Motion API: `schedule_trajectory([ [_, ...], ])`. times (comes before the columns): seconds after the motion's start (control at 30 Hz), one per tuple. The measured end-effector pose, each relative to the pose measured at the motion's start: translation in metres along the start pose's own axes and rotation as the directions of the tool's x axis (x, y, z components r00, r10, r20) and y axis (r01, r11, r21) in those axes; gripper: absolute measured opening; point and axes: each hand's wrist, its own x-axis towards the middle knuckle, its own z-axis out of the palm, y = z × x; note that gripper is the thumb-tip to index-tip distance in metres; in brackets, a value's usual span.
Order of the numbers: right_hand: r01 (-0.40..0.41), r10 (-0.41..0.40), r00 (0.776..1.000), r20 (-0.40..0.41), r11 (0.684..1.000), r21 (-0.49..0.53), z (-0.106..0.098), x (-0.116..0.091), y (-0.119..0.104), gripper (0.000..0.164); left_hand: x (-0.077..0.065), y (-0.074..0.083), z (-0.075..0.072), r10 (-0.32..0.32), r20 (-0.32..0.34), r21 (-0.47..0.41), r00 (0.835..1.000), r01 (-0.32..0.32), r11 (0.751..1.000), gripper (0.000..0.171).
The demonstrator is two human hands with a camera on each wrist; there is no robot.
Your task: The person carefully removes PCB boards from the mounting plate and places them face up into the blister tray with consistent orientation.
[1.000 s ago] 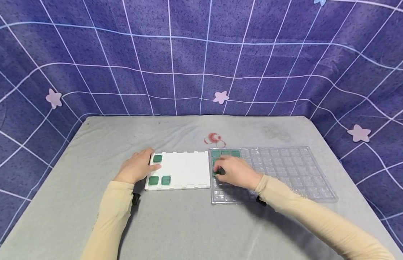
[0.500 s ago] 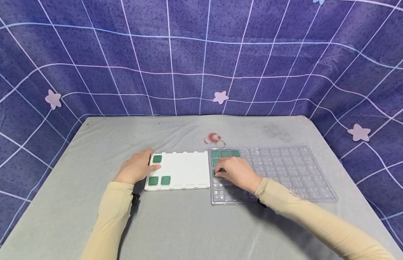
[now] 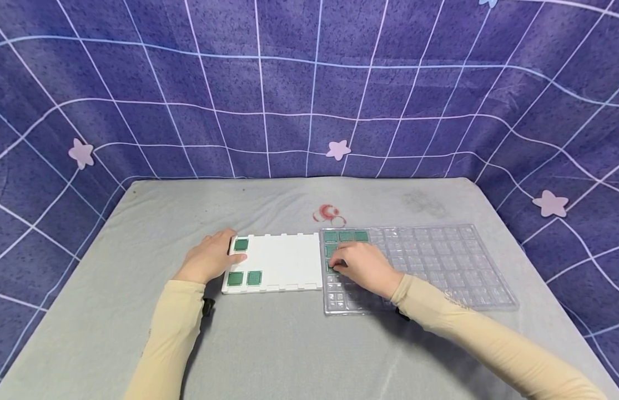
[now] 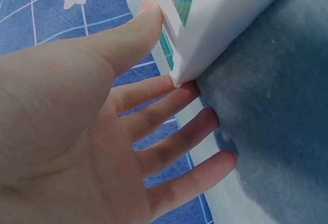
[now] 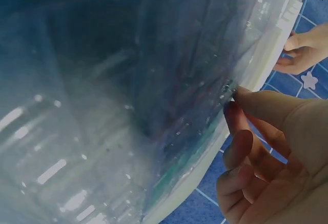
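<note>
Neatly, the thumb and forefinger of the right hand [image 3: 364, 266] pinch a green board [image 3: 331, 268] at the third pocket down the left column of the clear tray [image 3: 454, 264], covering much of it. The left hand [image 3: 207, 258] holds the left end of the white tray [image 3: 289, 261], thumb on top, fingertips against the edge. The board looks thin, very light and stiff rather than bendy; two opposite edges seem the safest hold, as levering a corner might chip it. The clear tray, shiny moulded plastic, probably flexes and slides easily, so its rim suits a steadying touch. Three far-row boards [image 3: 346, 236] sit in it, plus a second-row board [image 3: 330, 251] in the left column; the hand hides some pockets. The white tray carries a corner board [image 3: 241, 244] at far left and a near-edge pair [image 3: 235, 279]. Both trays lie side by side on grey cloth [image 3: 269, 344].
</note>
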Motion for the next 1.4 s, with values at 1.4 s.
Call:
schedule_trajectory([
  [1.4,-0.011,0.011,1.000,0.014,0.999,0.033,-0.009,0.031,-0.017,0.009,-0.003,-0.004,-0.005,0.043,0.023,-0.023,0.999,-0.042,0.999,0.063],
])
